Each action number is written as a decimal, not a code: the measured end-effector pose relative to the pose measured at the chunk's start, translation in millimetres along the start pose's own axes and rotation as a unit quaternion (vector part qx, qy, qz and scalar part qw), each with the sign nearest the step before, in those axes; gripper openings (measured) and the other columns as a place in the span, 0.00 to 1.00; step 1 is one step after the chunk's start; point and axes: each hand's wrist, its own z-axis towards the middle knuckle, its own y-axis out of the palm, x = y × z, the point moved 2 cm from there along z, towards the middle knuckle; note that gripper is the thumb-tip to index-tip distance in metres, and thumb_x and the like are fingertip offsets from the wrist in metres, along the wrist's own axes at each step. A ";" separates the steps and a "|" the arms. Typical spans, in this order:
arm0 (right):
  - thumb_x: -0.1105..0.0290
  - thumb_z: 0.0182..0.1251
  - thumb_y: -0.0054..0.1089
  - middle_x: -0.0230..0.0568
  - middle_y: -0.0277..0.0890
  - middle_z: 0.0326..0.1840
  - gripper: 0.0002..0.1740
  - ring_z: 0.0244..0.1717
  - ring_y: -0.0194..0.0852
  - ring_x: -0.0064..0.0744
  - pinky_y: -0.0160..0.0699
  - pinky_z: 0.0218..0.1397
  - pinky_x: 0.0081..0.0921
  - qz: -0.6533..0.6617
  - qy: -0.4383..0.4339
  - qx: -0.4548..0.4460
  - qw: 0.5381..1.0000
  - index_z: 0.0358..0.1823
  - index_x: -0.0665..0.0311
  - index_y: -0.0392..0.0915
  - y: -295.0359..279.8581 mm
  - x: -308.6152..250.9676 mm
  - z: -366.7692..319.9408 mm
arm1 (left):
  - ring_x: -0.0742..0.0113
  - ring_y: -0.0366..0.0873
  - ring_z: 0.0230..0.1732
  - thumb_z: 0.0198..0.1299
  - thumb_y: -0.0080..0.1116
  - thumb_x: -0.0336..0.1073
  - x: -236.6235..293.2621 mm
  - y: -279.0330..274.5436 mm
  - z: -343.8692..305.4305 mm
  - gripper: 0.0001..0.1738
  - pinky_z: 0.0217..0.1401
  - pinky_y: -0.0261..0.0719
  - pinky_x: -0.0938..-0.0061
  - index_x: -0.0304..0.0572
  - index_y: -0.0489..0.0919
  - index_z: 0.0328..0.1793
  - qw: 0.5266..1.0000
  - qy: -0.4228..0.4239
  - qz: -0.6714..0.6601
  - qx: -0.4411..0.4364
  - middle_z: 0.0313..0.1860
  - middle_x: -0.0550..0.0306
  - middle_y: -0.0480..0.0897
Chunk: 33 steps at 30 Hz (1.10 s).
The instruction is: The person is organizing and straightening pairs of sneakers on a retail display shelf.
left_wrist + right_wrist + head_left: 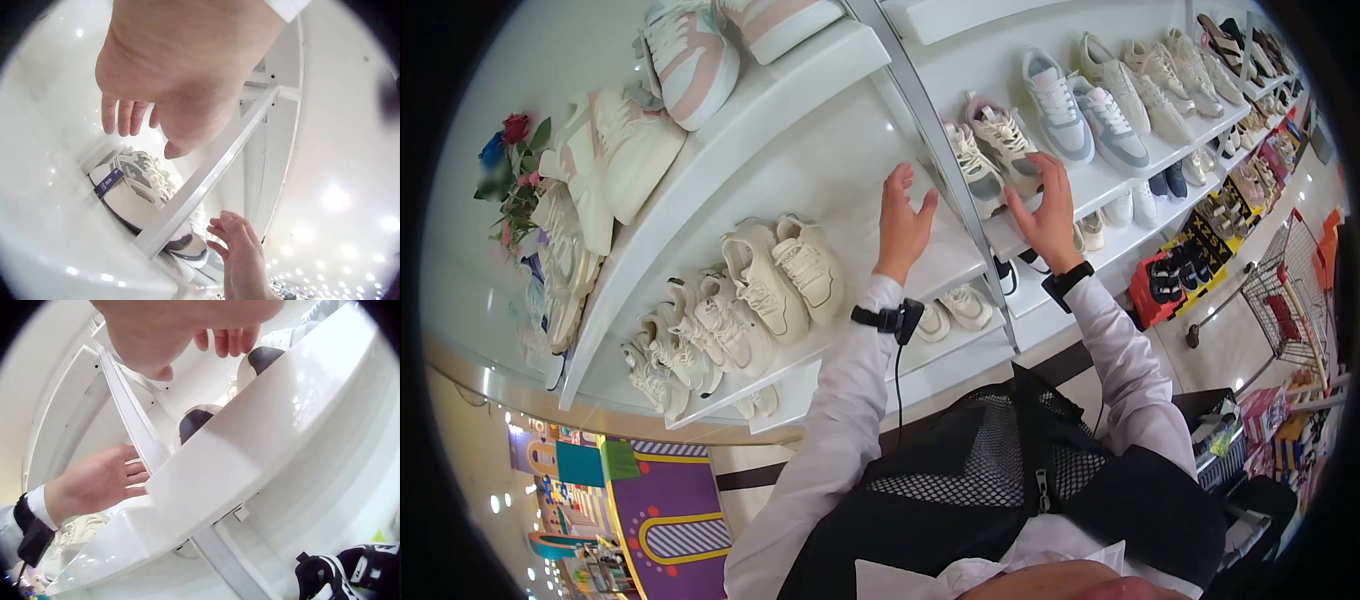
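Observation:
In the head view the left hand point(903, 228) is raised over a bare stretch of white shelf point(940, 235), fingers loosely bent and empty. Right of the metal upright point(930, 120), the right hand point(1048, 218) hovers at the front of a pair of white-and-grey sneakers point(1003, 140); whether its fingertips touch them cannot be told. Neither hand grips anything. Cream sneakers point(770, 285) stand left of the left hand. A dark tag point(109, 182) hangs on a grey-and-white sneaker point(134, 194) in the left wrist view. Dark shoe ends point(199, 424) show beneath the right hand in the right wrist view.
Blue-and-grey sneakers point(1055, 110) stand farther right. Pink-and-white shoes point(690, 60) and artificial flowers point(516, 130) are on the upper left. Lower shelves hold more shoes point(965, 305). A shopping cart point(1285, 300) stands on the floor at the right.

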 end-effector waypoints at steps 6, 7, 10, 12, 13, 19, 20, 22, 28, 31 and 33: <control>0.66 0.70 0.79 0.59 0.74 0.79 0.39 0.78 0.73 0.65 0.71 0.82 0.54 -0.086 0.010 -0.022 0.996 0.79 0.67 0.72 15.5 30.0 14.0 | 0.42 0.88 0.67 0.74 0.74 0.38 1.7 18.0 52.8 0.39 0.70 0.87 0.52 0.45 0.69 0.87 0.999 -0.035 0.026 -0.031 0.68 0.43 0.87; 0.66 0.70 0.79 0.59 0.74 0.79 0.39 0.78 0.73 0.65 0.71 0.82 0.54 -0.084 0.012 -0.019 0.996 0.79 0.67 0.72 19.3 33.5 13.1 | 0.47 0.90 0.66 0.76 0.73 0.43 8.6 18.8 63.6 0.41 0.70 0.87 0.56 0.45 0.69 0.90 0.990 -0.080 0.081 -0.084 0.68 0.41 0.89; 0.66 0.70 0.79 0.59 0.74 0.80 0.40 0.79 0.73 0.65 0.71 0.83 0.54 -0.114 -0.004 -0.024 0.993 0.80 0.68 0.72 22.5 38.8 11.1 | 0.53 0.93 0.59 0.76 0.72 0.50 1.6 28.9 90.9 0.43 0.66 0.89 0.61 0.44 0.70 0.91 0.965 -0.101 0.189 -0.150 0.60 0.39 0.92; 0.66 0.70 0.79 0.59 0.73 0.80 0.40 0.80 0.72 0.65 0.70 0.84 0.53 -0.106 0.022 -0.015 0.994 0.80 0.68 0.72 19.8 37.6 7.7 | 0.55 0.95 0.53 0.76 0.71 0.53 -20.4 40.8 97.3 0.43 0.62 0.90 0.62 0.44 0.72 0.91 0.951 -0.079 0.244 -0.171 0.53 0.39 0.93; 0.66 0.70 0.79 0.59 0.73 0.80 0.40 0.80 0.72 0.65 0.70 0.84 0.53 -0.107 0.022 -0.015 0.994 0.80 0.68 0.72 19.7 36.2 9.7 | 0.56 0.95 0.48 0.76 0.71 0.52 -32.9 44.4 100.9 0.42 0.56 0.90 0.62 0.42 0.73 0.89 0.967 -0.069 0.179 -0.167 0.50 0.42 0.94; 0.65 0.71 0.79 0.58 0.74 0.81 0.39 0.79 0.73 0.66 0.73 0.83 0.53 -0.111 0.047 -0.002 0.993 0.80 0.66 0.72 19.6 38.9 9.6 | 0.61 0.93 0.33 0.77 0.70 0.48 -83.6 65.4 119.6 0.37 0.44 0.89 0.65 0.33 0.76 0.84 0.981 0.000 0.103 -0.166 0.41 0.47 0.93; 0.65 0.71 0.79 0.58 0.75 0.80 0.39 0.79 0.74 0.65 0.73 0.83 0.53 -0.107 0.051 -0.004 0.993 0.79 0.67 0.73 20.3 39.0 9.0 | 0.63 0.92 0.32 0.77 0.70 0.46 -89.3 64.0 117.9 0.35 0.42 0.88 0.66 0.32 0.77 0.82 0.976 0.041 0.117 -0.179 0.41 0.47 0.93; 0.65 0.71 0.79 0.57 0.75 0.80 0.38 0.78 0.74 0.65 0.73 0.82 0.52 -0.105 0.052 -0.008 0.993 0.79 0.67 0.73 20.0 40.8 7.5 | 0.62 0.93 0.36 0.78 0.69 0.46 -61.7 53.9 113.7 0.33 0.45 0.89 0.65 0.33 0.79 0.80 0.981 -0.004 0.110 -0.158 0.43 0.48 0.94; 0.64 0.70 0.79 0.56 0.77 0.77 0.37 0.77 0.76 0.63 0.75 0.80 0.52 -0.112 0.053 0.004 0.992 0.77 0.68 0.74 20.8 45.8 10.0 | 0.59 0.96 0.48 0.80 0.66 0.37 6.7 12.5 109.2 0.19 0.53 0.91 0.63 0.38 0.82 0.71 0.999 -0.023 0.020 -0.038 0.49 0.49 0.96; 0.64 0.70 0.79 0.55 0.77 0.77 0.37 0.76 0.77 0.62 0.75 0.80 0.52 -0.106 0.053 -0.006 0.993 0.77 0.67 0.75 20.3 45.8 9.8 | 0.65 0.95 0.38 0.79 0.65 0.29 14.8 5.9 110.0 0.15 0.41 0.92 0.67 0.39 0.79 0.68 0.997 -0.034 -0.068 -0.027 0.42 0.49 0.95; 0.64 0.69 0.80 0.54 0.77 0.77 0.37 0.76 0.77 0.61 0.75 0.80 0.52 -0.105 0.058 -0.008 0.993 0.76 0.67 0.75 21.0 44.9 8.0 | 0.61 0.95 0.39 0.79 0.66 0.30 11.1 5.0 107.7 0.17 0.44 0.92 0.64 0.40 0.78 0.70 0.996 -0.026 -0.076 -0.036 0.43 0.48 0.95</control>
